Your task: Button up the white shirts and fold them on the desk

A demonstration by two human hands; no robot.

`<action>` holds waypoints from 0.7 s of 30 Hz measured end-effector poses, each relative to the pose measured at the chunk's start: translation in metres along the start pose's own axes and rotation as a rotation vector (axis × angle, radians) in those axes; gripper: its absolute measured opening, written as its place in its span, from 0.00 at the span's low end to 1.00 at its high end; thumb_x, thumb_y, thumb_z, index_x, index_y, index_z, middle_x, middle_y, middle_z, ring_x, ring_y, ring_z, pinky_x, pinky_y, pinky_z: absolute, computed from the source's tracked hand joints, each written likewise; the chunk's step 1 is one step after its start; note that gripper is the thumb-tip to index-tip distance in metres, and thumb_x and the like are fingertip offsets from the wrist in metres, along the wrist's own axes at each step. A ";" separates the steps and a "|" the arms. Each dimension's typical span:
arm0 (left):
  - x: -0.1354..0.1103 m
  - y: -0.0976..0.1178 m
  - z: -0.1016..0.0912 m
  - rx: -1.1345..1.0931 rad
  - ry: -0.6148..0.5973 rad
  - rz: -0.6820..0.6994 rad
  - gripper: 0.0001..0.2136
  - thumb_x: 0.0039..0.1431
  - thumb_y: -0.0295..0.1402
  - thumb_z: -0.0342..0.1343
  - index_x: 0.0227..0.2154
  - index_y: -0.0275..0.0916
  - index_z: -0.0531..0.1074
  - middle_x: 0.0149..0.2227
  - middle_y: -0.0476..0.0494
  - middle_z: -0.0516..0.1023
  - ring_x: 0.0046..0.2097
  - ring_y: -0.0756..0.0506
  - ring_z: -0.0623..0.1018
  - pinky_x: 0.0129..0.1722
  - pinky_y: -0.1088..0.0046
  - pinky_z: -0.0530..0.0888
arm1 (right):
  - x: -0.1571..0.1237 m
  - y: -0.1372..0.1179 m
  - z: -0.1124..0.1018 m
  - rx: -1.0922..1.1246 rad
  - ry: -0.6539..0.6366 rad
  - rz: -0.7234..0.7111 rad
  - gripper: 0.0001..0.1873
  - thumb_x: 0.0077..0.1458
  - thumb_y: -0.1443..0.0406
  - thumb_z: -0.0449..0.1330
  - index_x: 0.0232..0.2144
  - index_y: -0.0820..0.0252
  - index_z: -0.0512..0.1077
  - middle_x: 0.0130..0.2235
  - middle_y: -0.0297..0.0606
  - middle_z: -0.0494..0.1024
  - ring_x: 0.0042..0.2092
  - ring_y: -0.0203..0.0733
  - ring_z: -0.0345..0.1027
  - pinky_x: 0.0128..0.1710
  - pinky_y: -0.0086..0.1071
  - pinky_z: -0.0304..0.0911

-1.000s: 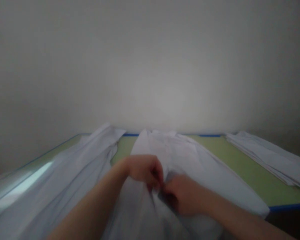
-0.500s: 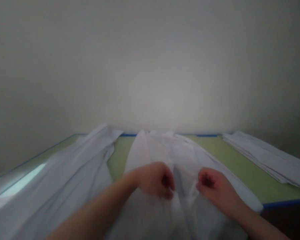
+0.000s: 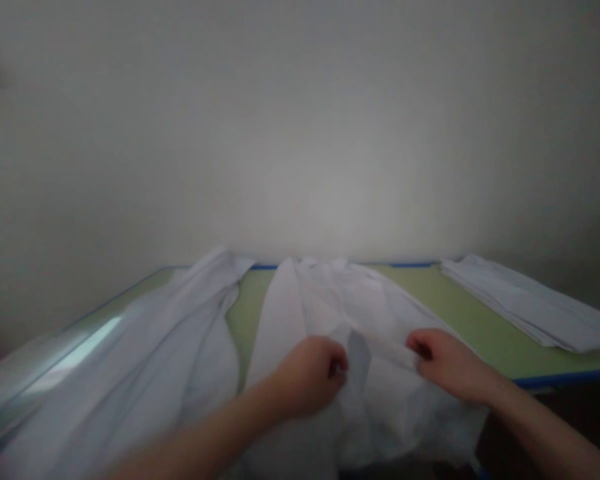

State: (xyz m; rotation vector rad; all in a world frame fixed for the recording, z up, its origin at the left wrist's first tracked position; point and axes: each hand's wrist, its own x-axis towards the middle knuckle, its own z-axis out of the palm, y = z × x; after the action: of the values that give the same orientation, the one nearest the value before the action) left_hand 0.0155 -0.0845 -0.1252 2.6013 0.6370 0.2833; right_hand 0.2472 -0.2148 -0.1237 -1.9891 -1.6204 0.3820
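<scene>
A white garment [image 3: 285, 313], perhaps a coat or shirt, lies spread lengthwise over the middle of the green table. My left hand [image 3: 313, 373] is closed in a pinch at the edge of its front opening. To the right, my right hand [image 3: 443, 363] pinches the other front part of the cloth and holds it raised and stretched. Between the hands a grey-shadowed fold shows inside the opening. The near end of the garment hangs toward me. Fine details are blurred.
More white cloth [image 3: 170, 347] lies loosely along the left of the table. On the right is a stack of folded white garments [image 3: 525, 300]. The green tabletop [image 3: 425, 293] has a blue edge and meets a plain grey wall [image 3: 300, 133].
My right hand has moved to the right, drawing the cloth with it and widening the gap between my hands. My left hand stays about where it was. The view has shifted slightly.
</scene>
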 end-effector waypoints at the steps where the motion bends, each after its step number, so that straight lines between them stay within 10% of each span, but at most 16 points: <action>1: -0.004 0.002 0.003 0.022 0.029 -0.002 0.09 0.50 0.33 0.52 0.32 0.39 0.75 0.30 0.45 0.76 0.31 0.48 0.72 0.31 0.74 0.64 | -0.001 -0.004 -0.002 -0.079 0.068 -0.007 0.09 0.36 0.73 0.50 0.21 0.60 0.68 0.24 0.33 0.71 0.29 0.37 0.63 0.30 0.29 0.53; 6: -0.021 0.011 0.019 0.094 0.175 -0.074 0.09 0.52 0.31 0.51 0.37 0.40 0.70 0.36 0.44 0.75 0.37 0.46 0.72 0.34 0.74 0.64 | -0.002 -0.035 -0.011 -0.164 0.353 -0.135 0.06 0.43 0.71 0.48 0.22 0.60 0.63 0.25 0.33 0.67 0.30 0.37 0.60 0.30 0.29 0.50; 14: -0.034 0.004 0.034 -0.036 0.234 -0.123 0.06 0.53 0.32 0.49 0.30 0.37 0.68 0.31 0.46 0.74 0.32 0.49 0.70 0.31 0.74 0.63 | -0.014 -0.045 0.031 0.262 0.033 -0.031 0.06 0.42 0.68 0.45 0.21 0.59 0.61 0.23 0.31 0.64 0.29 0.36 0.60 0.28 0.27 0.53; 21: -0.035 -0.005 0.042 -0.238 0.200 -0.086 0.07 0.52 0.33 0.51 0.30 0.36 0.71 0.29 0.47 0.75 0.31 0.50 0.72 0.31 0.75 0.64 | -0.045 -0.048 0.073 0.093 0.101 -0.035 0.09 0.50 0.61 0.53 0.25 0.61 0.68 0.26 0.33 0.69 0.30 0.36 0.62 0.31 0.28 0.56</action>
State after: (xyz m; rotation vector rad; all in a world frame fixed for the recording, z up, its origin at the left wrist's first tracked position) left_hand -0.0046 -0.1130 -0.1678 2.3292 0.7333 0.5610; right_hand 0.1591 -0.2354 -0.1609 -1.8782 -1.5444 0.3316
